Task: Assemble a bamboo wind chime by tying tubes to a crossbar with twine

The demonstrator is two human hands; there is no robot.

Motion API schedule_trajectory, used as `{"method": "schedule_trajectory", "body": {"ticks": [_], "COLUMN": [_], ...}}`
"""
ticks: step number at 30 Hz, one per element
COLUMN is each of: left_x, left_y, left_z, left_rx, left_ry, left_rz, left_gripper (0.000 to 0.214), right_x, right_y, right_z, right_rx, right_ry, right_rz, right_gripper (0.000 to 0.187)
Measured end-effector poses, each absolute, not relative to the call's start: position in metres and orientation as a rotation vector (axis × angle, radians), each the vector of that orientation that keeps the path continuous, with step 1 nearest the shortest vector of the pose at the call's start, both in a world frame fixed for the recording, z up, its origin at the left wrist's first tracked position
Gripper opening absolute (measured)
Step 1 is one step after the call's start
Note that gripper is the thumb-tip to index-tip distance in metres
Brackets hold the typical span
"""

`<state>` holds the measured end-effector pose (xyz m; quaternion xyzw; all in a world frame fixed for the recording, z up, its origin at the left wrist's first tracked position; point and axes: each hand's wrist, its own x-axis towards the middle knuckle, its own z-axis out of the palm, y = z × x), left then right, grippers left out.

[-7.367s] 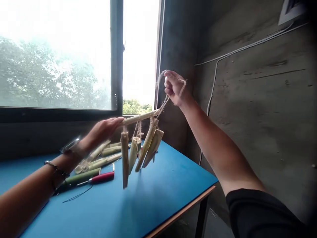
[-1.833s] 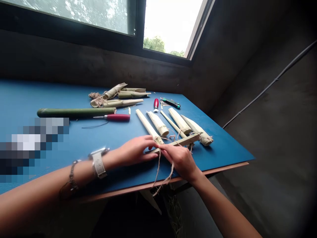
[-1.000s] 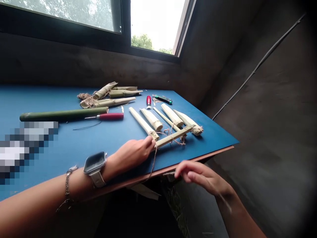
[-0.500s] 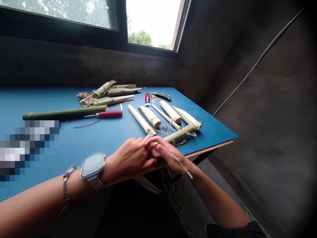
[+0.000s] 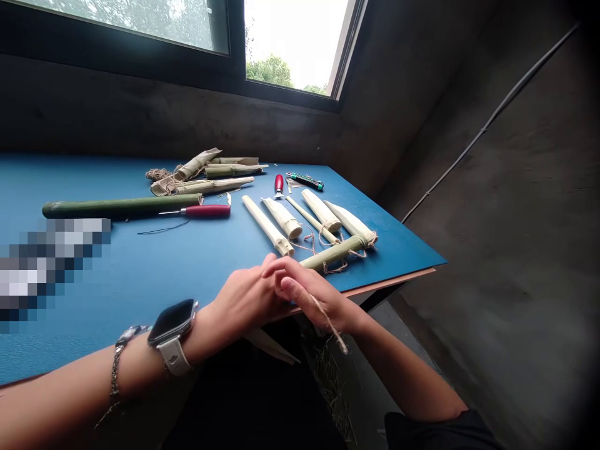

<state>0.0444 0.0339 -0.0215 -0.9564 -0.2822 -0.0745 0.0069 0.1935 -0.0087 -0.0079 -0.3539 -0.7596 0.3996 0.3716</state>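
One bamboo rod (image 5: 335, 252) lies just right of the centre of the frame, slanting along the near edge of the blue table (image 5: 201, 265), its lower-left end covered by my hands. My right hand (image 5: 314, 290), at lower centre, overlaps the left; its thumb and forefinger are closed on twine (image 5: 329, 325), whose frayed end points to the lower right. My left hand (image 5: 248, 297) has hidden fingertips, so I cannot tell whether they clamp the rod. Above the rod lie five pale bamboo pieces (image 5: 266, 225), with cord loops (image 5: 309, 240) among them. Left of centre, a red-handled awl (image 5: 206, 211) lies just below a green stalk (image 5: 122, 204); a cutter (image 5: 305, 181) rests at upper centre.
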Motion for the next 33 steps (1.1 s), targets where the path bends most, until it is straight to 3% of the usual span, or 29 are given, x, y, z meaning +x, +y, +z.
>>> {"method": "schedule_trajectory", "body": {"ticks": [5, 11, 13, 18, 24, 29, 33], "left_x": [0.037, 0.044, 0.046, 0.045, 0.045, 0.045, 0.044], "left_y": [0.029, 0.021, 0.019, 0.018, 0.022, 0.023, 0.022], "left_z": [-0.027, -0.029, -0.031, -0.033, -0.033, -0.037, -0.038], "left_rx": [-3.128, -2.935, -2.820, -2.812, -2.929, -2.916, -2.870], "left_ry": [-1.055, -1.154, -1.160, -1.192, -1.218, -1.262, -1.272], "left_rz": [-0.486, -0.324, -0.276, -0.292, -0.348, -0.415, -0.412], "left_gripper": [0.032, 0.041, 0.044, 0.041, 0.039, 0.042, 0.042], "right_x": [0.203, 0.207, 0.179, 0.081, 0.041, 0.039, 0.031], "right_y": [-0.010, 0.032, 0.063, 0.136, 0.164, 0.180, 0.186], "right_z": [0.018, 0.078, 0.082, 0.043, 0.005, -0.009, -0.011], "right_rx": [-0.980, -0.475, -0.578, -0.919, -0.966, -0.967, -1.072], "right_ry": [-2.435, -2.924, -2.846, -2.650, -2.580, -2.602, -2.642], "right_rz": [0.778, 1.054, 0.909, 0.413, 0.333, 0.282, 0.225], "right_gripper": [0.033, 0.039, 0.030, 0.003, 0.037, 0.013, 0.013]}}
